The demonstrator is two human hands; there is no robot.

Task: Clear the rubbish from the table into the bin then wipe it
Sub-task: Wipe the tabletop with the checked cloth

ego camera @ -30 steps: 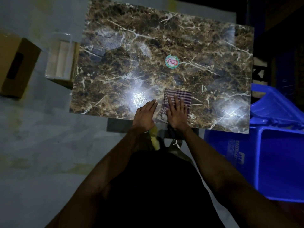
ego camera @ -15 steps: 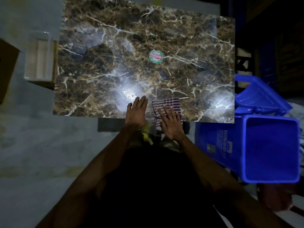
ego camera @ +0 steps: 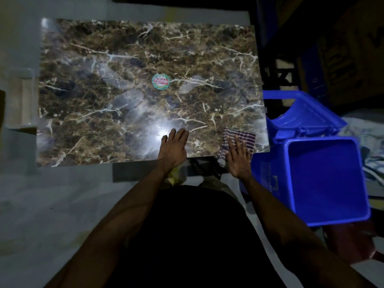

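Note:
A brown marble-patterned table (ego camera: 124, 69) fills the upper half of the head view. A striped cloth (ego camera: 247, 137) lies at the table's near right corner. My right hand (ego camera: 239, 157) presses flat on the cloth with straight fingers. My left hand (ego camera: 173, 149) rests flat on the table's near edge, left of the cloth. A round green and red sticker (ego camera: 161, 81) sits at the table's middle. An open blue bin (ego camera: 324, 179) stands on the floor right of the table, just beyond the cloth.
The bin's blue lid (ego camera: 301, 117) hangs open behind it. Cardboard boxes (ego camera: 336, 59) and dark clutter stand at the far right. A pale box (ego camera: 22, 98) sits on the floor by the table's left edge. The grey floor stretches to the left.
My right hand has slid the cloth to the right along the near edge, to the table's right corner. My left hand has stayed on the near edge. The camera view has shifted.

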